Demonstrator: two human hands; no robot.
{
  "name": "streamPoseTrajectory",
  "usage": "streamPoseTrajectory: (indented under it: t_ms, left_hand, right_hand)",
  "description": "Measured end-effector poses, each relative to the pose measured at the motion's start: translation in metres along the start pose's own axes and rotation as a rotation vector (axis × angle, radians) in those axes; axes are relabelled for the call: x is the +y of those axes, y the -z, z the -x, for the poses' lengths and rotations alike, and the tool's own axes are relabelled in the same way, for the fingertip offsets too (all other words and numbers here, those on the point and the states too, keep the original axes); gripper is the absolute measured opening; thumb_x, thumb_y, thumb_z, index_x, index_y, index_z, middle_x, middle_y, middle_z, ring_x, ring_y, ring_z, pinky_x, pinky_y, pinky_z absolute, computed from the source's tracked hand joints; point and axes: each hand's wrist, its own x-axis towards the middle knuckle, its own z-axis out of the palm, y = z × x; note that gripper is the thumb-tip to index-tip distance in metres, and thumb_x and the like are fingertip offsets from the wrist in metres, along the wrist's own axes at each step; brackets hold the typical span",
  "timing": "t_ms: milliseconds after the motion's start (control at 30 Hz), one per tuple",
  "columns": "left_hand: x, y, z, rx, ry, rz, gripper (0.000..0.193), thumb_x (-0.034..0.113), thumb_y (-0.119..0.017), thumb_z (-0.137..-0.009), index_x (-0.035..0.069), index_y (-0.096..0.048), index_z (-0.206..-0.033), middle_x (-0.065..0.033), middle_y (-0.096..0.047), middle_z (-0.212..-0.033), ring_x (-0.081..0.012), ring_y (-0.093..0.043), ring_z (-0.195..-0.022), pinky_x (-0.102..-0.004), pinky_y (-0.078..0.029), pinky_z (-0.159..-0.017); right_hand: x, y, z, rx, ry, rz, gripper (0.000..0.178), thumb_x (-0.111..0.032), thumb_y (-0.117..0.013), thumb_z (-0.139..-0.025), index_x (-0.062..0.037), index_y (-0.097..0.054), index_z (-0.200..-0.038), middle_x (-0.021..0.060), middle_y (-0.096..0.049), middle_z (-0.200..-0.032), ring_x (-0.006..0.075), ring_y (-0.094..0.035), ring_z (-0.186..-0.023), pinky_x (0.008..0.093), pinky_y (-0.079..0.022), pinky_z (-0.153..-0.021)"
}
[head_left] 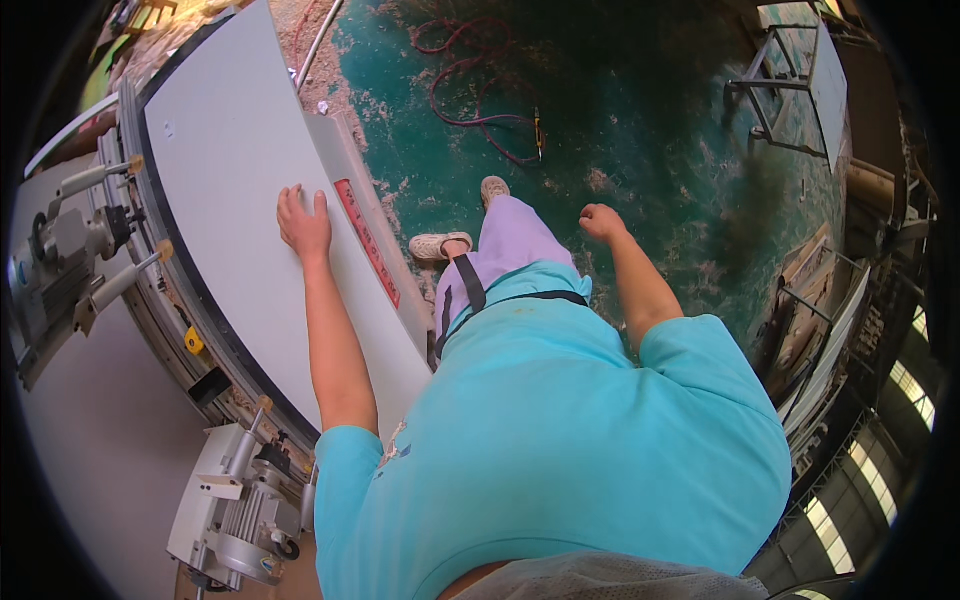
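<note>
White panel (220, 130) looks stiff, smooth, likely heavy, best gripped at its long edges; left hand (306, 228) spread over it, right hand (601, 222) curled, can't tell how tightly.

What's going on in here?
A person in a turquoise shirt has an open left hand over a long, flat white panel, apparently resting on it. The loosely curled right hand hangs above a dusty green floor, touching nothing visible. A long red strip runs along the panel's right edge, and silver-grey metal motors stand on its left.
</note>
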Motion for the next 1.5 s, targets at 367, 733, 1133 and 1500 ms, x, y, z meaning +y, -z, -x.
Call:
streamPoseTrajectory:
  t_ms: [367,733,1133,1500]
  left_hand:
    - [0.011,-0.032,-0.010,0.007,-0.042,-0.240,0.075,0.031,-0.065,-0.090,0.008,-0.030,-0.152,-0.0145,-0.023,-0.160,-0.0290,-0.020,-0.148,-0.0433,-0.015,-0.119]
    - [0.065,-0.080,-0.026,0.180,0.504,0.080,0.075,0.037,-0.051,-0.096,0.003,-0.017,-0.154,-0.0207,-0.027,-0.155,-0.0340,-0.037,-0.136,-0.0488,-0.028,-0.114]
    - [-0.009,0.003,-0.006,0.087,0.589,0.214,0.078,0.037,-0.049,-0.098,0.007,-0.007,-0.156,-0.0218,-0.028,-0.153,-0.0342,-0.038,-0.134,-0.0497,-0.030,-0.113]
    - [0.015,-0.030,-0.010,0.149,0.450,0.142,0.068,0.040,-0.043,-0.099,0.002,-0.023,-0.151,-0.0178,-0.035,-0.150,-0.0309,-0.040,-0.133,-0.0450,-0.030,-0.112]
  right_hand:
    - [0.075,-0.088,-0.260,0.010,-0.257,-0.400,0.031,-0.030,-0.059,-0.083,-0.0094,-0.070,-0.104,0.0153,-0.070,-0.105,0.0336,-0.065,-0.101,0.0429,-0.051,-0.087]
    - [0.184,-0.211,-0.654,0.197,-0.464,-0.575,0.049,-0.047,-0.058,-0.088,-0.0097,-0.066,-0.118,0.0168,-0.067,-0.116,0.0345,-0.063,-0.109,0.0436,-0.050,-0.095]
    - [0.089,-0.247,-0.603,-0.037,0.130,-0.019,0.028,-0.012,-0.062,-0.081,-0.0134,-0.066,-0.110,0.0071,-0.061,-0.115,0.0246,-0.057,-0.113,0.0379,-0.047,-0.094]
    - [0.069,-0.260,-0.662,0.075,0.660,0.754,0.051,-0.020,-0.044,-0.099,-0.0271,-0.037,-0.149,0.0029,-0.042,-0.151,0.0179,-0.024,-0.147,0.0402,-0.010,-0.123]
